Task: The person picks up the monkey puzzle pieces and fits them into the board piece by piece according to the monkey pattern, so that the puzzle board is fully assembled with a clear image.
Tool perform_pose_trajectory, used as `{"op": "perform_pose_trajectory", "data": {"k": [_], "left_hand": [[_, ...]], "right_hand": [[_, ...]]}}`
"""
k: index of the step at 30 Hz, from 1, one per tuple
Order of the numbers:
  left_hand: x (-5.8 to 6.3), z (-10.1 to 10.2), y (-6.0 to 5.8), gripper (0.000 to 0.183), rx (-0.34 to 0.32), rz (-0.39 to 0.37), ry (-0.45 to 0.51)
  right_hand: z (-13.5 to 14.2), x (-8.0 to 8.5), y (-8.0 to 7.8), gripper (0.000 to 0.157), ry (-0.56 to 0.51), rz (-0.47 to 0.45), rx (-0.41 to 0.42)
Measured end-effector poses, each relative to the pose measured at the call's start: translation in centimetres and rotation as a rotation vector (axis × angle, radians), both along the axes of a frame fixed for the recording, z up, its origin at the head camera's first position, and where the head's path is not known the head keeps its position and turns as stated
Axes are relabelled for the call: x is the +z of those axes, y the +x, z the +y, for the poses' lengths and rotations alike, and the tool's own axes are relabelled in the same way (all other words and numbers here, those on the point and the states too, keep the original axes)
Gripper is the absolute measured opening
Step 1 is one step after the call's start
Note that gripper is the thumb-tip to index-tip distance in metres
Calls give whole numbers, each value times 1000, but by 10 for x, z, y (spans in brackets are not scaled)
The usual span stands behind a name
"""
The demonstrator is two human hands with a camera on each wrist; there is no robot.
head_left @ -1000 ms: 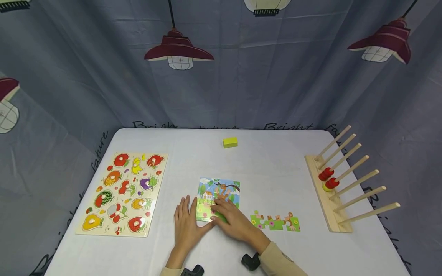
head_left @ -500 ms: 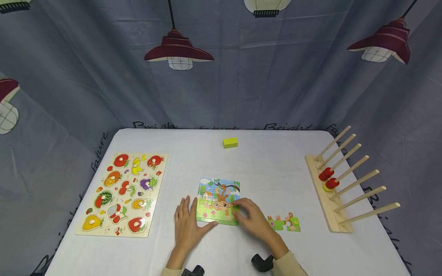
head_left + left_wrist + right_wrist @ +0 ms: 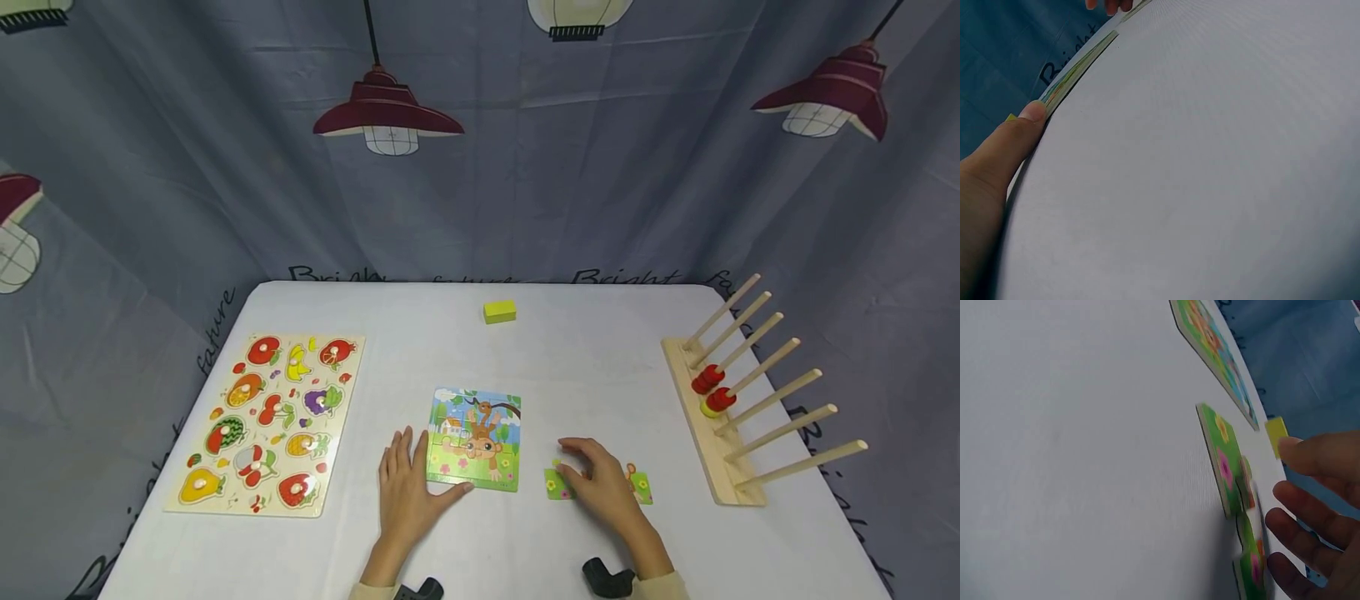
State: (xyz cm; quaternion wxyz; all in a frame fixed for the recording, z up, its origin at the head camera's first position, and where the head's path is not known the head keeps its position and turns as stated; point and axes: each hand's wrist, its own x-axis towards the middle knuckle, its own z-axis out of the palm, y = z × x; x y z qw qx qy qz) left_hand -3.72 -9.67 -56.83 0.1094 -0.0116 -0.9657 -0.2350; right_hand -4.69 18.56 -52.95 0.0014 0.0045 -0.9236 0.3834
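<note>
A square jigsaw puzzle [image 3: 480, 417] with a hanging monkey picture lies in the middle of the table. My left hand [image 3: 408, 492] rests flat at its lower left corner, fingers extended along the left side and thumb at the near edge. In the left wrist view the thumb [image 3: 1034, 111] touches the puzzle's edge [image 3: 1079, 72]. To the right, my right hand [image 3: 600, 483] hovers above a row of loose green puzzle pieces [image 3: 558, 483], partly hiding them. The right wrist view shows its fingers [image 3: 1304, 506] spread and bent beside the pieces [image 3: 1222, 465], with nothing between them.
A fruit puzzle board [image 3: 273, 425] lies on the left. At the right stands a wooden rack [image 3: 712, 433] of slanted pegs, with red beads [image 3: 708, 377] on two of them. A yellow block [image 3: 500, 312] sits near the back edge. Grey curtains [image 3: 487, 200] hang behind the table.
My right hand has left the monkey puzzle and moved right, over the loose pieces. The left hand has stayed at the puzzle's corner.
</note>
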Motion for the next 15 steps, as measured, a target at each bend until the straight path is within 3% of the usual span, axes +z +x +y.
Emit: {"op": "perform_pose_trajectory", "data": {"k": [9, 15], "left_hand": [[0, 0, 1, 108, -1, 12, 7], [-1, 0, 0, 108, 2, 13, 0]], "right_hand": [[10, -2, 2, 46, 75, -29, 2], [6, 0, 4, 58, 205, -48, 29]]}}
